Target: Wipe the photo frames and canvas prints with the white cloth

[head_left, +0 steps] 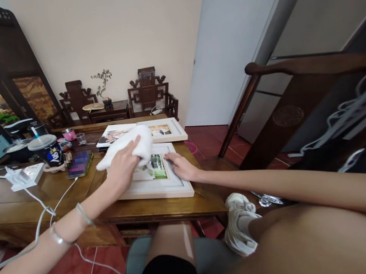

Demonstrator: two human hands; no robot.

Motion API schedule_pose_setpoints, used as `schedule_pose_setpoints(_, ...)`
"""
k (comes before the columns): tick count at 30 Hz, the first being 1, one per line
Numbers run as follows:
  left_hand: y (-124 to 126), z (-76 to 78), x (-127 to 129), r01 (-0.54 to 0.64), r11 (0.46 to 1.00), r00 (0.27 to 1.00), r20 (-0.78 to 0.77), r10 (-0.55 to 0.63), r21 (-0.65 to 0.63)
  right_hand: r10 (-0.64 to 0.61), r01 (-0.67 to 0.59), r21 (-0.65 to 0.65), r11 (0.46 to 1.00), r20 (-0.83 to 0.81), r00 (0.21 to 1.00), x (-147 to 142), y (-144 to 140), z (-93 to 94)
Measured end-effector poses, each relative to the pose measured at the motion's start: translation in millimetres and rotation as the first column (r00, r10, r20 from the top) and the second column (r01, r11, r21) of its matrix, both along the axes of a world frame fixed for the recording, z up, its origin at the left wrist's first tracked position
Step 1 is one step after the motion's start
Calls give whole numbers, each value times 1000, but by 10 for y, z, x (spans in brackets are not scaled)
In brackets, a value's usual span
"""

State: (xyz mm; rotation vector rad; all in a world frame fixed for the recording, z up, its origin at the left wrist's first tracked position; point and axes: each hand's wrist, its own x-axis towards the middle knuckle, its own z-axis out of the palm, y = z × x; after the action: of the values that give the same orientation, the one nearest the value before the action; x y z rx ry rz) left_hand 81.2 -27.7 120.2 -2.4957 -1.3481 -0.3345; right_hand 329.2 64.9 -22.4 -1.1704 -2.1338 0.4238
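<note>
My left hand (126, 161) is closed over a bunched white cloth (144, 144), its fingers bent into the fabric; I cannot tell whether the cloth touches the glass beneath. My right hand (183, 167) lies palm down, fingers loosely spread, on the right side of a white picture frame (163, 189). That frame lies flat on the wooden counter (78, 201) under both hands, with part of its green-toned picture (158, 166) showing between them.

Just beyond the hands I see a second white frame (177, 128), and beside it, past the cloth, a white-edged photo piece (109, 138), partly covered. To the left of my left hand a phone (79, 164) lies with a white cable (65, 192) plugged in. Farther left stand a dark cup (53, 155) with a pale lid, and a white power strip (34, 172). Behind the phone sit a small clear glass (81, 139) and a pink container (69, 135).

Well past the hands, two dark carved chairs (149, 91) flank a low table bearing a potted tree (105, 88). Right of my right hand rises another wooden chair (314, 70).
</note>
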Motion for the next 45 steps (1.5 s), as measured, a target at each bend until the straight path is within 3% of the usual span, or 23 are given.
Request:
schedule_pose_setpoints(2, 315, -35, 107, 49, 999, 999, 7, -49, 11, 5, -5, 9, 1000, 5, 1000, -4, -1, 3)
schedule_pose_setpoints(5, 670, -220, 393, 118, 991, 993, -18, -120, -62, 10, -11, 28, 1000, 27, 1000, -17, -15, 25)
schedule_pose_setpoints(9, 930, -515, 763, 192, 948, 976, -51, -211, -255, -8, 7, 36, 999, 29, 1000, -39, -53, 78)
schedule_pose_setpoints(12, 1028, -628, 826, 162, 944, 980, -67, -189, -288, 5, -5, 22, 1000, 28, 1000, -44, -74, 109)
schedule_pose_setpoints(17, 1040, -606, 559, 74, 985, 977, -189, -103, -153, -20, 23, -48, 999, 69, 997, -40, -68, 130)
schedule_pose_setpoints(23, 998, -318, -1, -209, 967, 939, -304, 158, -143, -52, 59, -89, 994, 77, 996, -57, -27, 144)
schedule_pose_setpoints(28, 992, -154, -397, -299, 952, 925, -262, 275, -57, -47, 51, -85, 995, 50, 998, -55, -25, 32)
schedule_pose_setpoints(35, 1047, -299, -358, -142, 979, 981, -113, 159, 145, -16, 18, -68, 998, 37, 999, -8, -13, -51)
schedule_pose_setpoints(41, 1014, -516, -203, -97, 993, 973, -218, 81, -64, -49, 53, -85, 995, 40, 998, -29, -32, -4)
schedule_pose_setpoints(45, 778, -603, -199, -72, 992, 967, -251, 45, -102, -22, 24, -55, 998, 19, 1000, -34, -21, 50)
